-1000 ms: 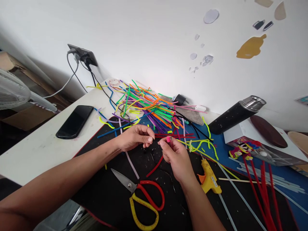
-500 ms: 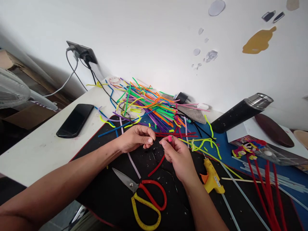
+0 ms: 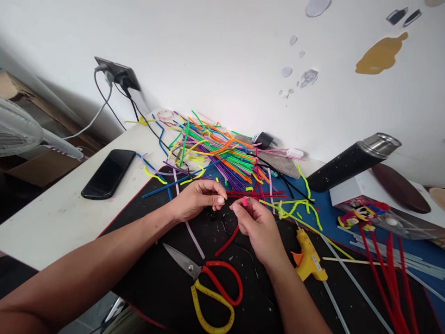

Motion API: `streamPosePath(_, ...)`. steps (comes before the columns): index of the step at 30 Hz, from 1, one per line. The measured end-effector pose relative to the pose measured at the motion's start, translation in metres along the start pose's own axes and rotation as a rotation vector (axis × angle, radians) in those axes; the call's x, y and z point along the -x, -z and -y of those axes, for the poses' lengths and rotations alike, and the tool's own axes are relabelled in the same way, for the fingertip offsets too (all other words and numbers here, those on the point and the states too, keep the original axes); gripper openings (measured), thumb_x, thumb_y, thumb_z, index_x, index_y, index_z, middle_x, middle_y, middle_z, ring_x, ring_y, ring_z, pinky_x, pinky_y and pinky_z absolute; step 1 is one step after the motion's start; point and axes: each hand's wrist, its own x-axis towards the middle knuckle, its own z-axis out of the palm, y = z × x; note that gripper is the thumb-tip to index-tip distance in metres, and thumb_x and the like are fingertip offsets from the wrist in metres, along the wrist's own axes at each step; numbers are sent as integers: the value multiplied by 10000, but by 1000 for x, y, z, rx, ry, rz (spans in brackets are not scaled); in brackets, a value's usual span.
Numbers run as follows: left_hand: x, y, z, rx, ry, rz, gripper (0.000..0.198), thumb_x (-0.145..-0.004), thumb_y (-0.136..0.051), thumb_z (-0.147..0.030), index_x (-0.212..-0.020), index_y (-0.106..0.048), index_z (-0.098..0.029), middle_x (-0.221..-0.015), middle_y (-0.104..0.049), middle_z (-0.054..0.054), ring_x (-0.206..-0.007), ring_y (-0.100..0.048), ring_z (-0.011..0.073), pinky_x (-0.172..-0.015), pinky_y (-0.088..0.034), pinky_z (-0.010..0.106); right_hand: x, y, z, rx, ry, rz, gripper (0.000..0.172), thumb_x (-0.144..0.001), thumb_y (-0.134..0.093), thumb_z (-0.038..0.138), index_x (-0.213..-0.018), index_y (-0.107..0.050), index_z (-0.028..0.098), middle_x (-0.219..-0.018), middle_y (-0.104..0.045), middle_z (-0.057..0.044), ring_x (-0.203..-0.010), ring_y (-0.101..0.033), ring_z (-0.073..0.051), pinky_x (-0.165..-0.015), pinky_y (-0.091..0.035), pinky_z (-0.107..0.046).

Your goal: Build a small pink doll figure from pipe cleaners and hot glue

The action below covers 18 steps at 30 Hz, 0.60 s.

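My left hand [image 3: 201, 200] is closed in a pinch above the black mat [image 3: 149, 278]; whatever its fingertips hold is too small to make out. Close by on the right, my right hand [image 3: 255, 225] has thumb and forefinger nearly together around a small bright pink piece [image 3: 245, 201], whose kind I cannot tell. A narrow gap separates the two hands. Below them lie scissors [image 3: 203, 273] with one red and one yellow handle. A red pipe cleaner [image 3: 227, 241] and a lilac pipe cleaner [image 3: 195, 239] rest on the mat.
Colourful pipe cleaners [image 3: 222, 155] are heaped by the wall. A phone [image 3: 108, 174] lies at left. On the right are a yellow glue gun [image 3: 309, 257], a leaning black flask [image 3: 347, 162], a small figure [image 3: 363, 214], red pipe cleaners [image 3: 391, 278] and clear glue sticks [image 3: 358, 283].
The view has shifted slightly, so things at the right sit a little farther right. Both hands keep nearly the same pose.
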Motion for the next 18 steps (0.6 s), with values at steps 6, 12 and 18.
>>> streamPosePath(6,1,-2,-3,-42,-41,5,302,-693,-985,-353,-764,-799,-127,-708,-663,15,-594,-560,95,-590,-461,223,2,-1,0,-26,8,26,396,-920,-748,576,-905,-662,190,-632,-345,88,-523,-252,-88,-479,-178,-259)
streamPosePath(12,2,-1,-2,-93,-33,42,263,-729,-962,-329,-790,-810,-124,-734,-675,22,-620,-563,101,-609,-444,230,3,-3,1,-15,-3,68,431,-913,-747,610,-939,-672,186,-625,-346,89,-532,-253,-96,-488,-195,-262)
streamPosePath(18,3,-3,-1,-103,-15,51,281,-733,-959,-348,-819,-815,-122,-770,-696,35,-658,-578,111,-626,-454,231,4,-4,-2,34,4,68,396,-915,-743,591,-894,-656,205,-649,-370,73,-557,-257,-109,-495,-206,-266)
